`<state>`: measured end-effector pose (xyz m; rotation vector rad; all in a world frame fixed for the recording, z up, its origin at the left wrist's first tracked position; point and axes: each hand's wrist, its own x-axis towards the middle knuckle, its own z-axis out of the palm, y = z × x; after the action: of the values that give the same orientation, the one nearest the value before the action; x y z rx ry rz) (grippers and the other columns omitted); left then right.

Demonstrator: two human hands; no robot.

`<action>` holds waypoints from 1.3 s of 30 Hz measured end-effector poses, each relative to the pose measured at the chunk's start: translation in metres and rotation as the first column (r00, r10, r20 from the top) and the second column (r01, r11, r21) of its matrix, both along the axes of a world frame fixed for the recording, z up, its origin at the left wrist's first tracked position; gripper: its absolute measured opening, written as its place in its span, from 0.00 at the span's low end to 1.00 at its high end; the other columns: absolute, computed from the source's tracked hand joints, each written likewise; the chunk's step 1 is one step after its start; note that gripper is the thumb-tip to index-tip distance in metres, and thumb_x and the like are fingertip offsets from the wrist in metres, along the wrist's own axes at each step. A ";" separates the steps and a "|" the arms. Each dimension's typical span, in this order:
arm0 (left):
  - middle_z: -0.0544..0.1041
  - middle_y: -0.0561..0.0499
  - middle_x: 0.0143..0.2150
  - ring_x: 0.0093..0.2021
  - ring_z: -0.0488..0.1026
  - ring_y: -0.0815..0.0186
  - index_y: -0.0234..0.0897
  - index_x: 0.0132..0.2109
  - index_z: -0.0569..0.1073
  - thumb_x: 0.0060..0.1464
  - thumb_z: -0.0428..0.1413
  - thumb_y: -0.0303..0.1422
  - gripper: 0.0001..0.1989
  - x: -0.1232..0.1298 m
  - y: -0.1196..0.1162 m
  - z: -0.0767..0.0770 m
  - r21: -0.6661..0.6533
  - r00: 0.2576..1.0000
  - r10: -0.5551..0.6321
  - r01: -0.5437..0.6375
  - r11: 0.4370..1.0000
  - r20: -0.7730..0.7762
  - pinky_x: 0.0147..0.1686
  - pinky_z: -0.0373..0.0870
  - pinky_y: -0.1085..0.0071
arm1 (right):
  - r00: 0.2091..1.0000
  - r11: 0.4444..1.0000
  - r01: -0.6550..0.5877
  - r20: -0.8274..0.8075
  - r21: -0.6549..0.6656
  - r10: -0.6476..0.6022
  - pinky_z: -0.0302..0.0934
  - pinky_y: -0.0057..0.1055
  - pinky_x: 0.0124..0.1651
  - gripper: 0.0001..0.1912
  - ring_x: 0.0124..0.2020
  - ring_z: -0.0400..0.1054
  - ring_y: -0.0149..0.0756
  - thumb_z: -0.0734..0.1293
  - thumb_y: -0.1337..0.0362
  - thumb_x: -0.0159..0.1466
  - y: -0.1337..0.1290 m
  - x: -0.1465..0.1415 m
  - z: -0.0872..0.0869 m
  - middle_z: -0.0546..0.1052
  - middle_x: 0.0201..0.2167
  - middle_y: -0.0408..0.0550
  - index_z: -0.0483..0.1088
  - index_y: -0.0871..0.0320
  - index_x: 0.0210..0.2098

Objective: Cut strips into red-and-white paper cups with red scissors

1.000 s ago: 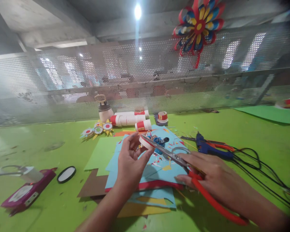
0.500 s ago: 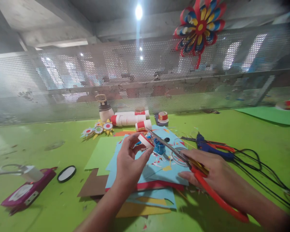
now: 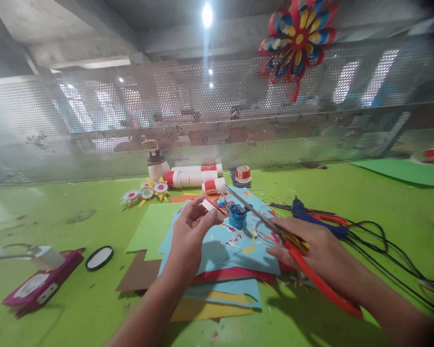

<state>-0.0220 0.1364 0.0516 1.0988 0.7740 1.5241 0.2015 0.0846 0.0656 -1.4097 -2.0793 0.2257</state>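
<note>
Between the thumb and fingers of my left hand (image 3: 190, 231) is a small white paper cup piece (image 3: 211, 208) with a red edge. My right hand (image 3: 311, 246) is closed around red-handled scissors (image 3: 309, 274), whose blades point up and left, apart from the cup piece. A yellowish stick-like thing shows beside the handles, partly hidden by my fingers. Below and between the hands, a blue jar (image 3: 237, 218) stands on light blue paper (image 3: 220, 255) strewn with small scraps. A clear round ring (image 3: 264, 233) lies close to my right fingers.
To the right lies a blue glue gun (image 3: 313, 219) with black cables. Stacked paper cups (image 3: 191, 179), a jug (image 3: 158, 166) and paper flowers (image 3: 147, 193) line the back. A purple power strip (image 3: 43, 284) and a round black-rimmed lid (image 3: 99, 259) are at left.
My left hand has shifted slightly left and turned the cup piece, so its white side shows differently. The scissors have moved a little left, still apart from it.
</note>
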 end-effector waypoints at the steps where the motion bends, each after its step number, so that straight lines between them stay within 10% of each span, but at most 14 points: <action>1: 0.76 0.46 0.40 0.39 0.74 0.64 0.33 0.48 0.70 0.49 0.62 0.34 0.20 -0.001 0.000 0.001 -0.015 0.998 -0.031 0.031 0.999 0.047 0.41 0.72 0.63 | 1.000 1.000 0.014 0.005 -0.007 -0.014 0.70 0.34 0.44 0.20 0.45 0.74 0.44 0.66 0.52 0.61 0.000 0.000 0.001 0.78 0.48 0.51 0.74 0.56 0.48; 13: 0.76 0.50 0.29 0.29 0.74 0.68 0.33 0.39 0.74 0.51 0.58 0.34 0.09 -0.016 0.013 0.007 -0.193 0.907 -0.031 0.122 0.973 0.420 0.30 0.70 0.73 | 0.951 0.978 0.031 0.307 -0.208 0.035 0.69 0.44 0.47 0.25 0.48 0.73 0.51 0.68 0.53 0.58 -0.015 0.025 -0.014 0.76 0.51 0.53 0.71 0.52 0.54; 25: 0.77 0.43 0.28 0.25 0.72 0.66 0.31 0.37 0.73 0.52 0.50 0.38 0.14 -0.023 0.019 0.004 -0.150 0.858 -0.288 0.381 0.913 0.426 0.23 0.65 0.74 | 0.904 0.988 0.043 0.428 -0.146 0.024 0.66 0.39 0.43 0.22 0.44 0.72 0.47 0.63 0.62 0.60 0.004 0.037 -0.041 0.76 0.44 0.53 0.71 0.50 0.54; 35: 0.77 0.45 0.33 0.32 0.73 0.65 0.32 0.40 0.76 0.51 0.56 0.37 0.13 -0.015 0.014 0.001 -0.062 0.925 -0.319 0.337 0.939 0.206 0.27 0.67 0.73 | 0.783 0.999 0.047 0.620 0.023 -0.051 0.65 0.39 0.38 0.19 0.37 0.70 0.48 0.67 0.66 0.58 -0.009 0.022 -0.025 0.75 0.35 0.54 0.72 0.56 0.50; 39: 0.76 0.47 0.36 0.32 0.70 0.65 0.35 0.49 0.73 0.48 0.59 0.34 0.20 -0.011 0.009 -0.001 0.077 0.982 -0.125 0.137 0.988 -0.142 0.29 0.66 0.71 | 0.839 0.998 -0.002 0.542 0.070 -0.037 0.66 0.42 0.42 0.16 0.41 0.72 0.47 0.64 0.61 0.63 -0.010 0.016 -0.009 0.76 0.40 0.55 0.72 0.57 0.50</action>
<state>-0.0331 0.1454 0.0504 1.3042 0.7192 1.3926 0.2174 0.0751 0.0562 -1.5807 -2.4904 -0.2934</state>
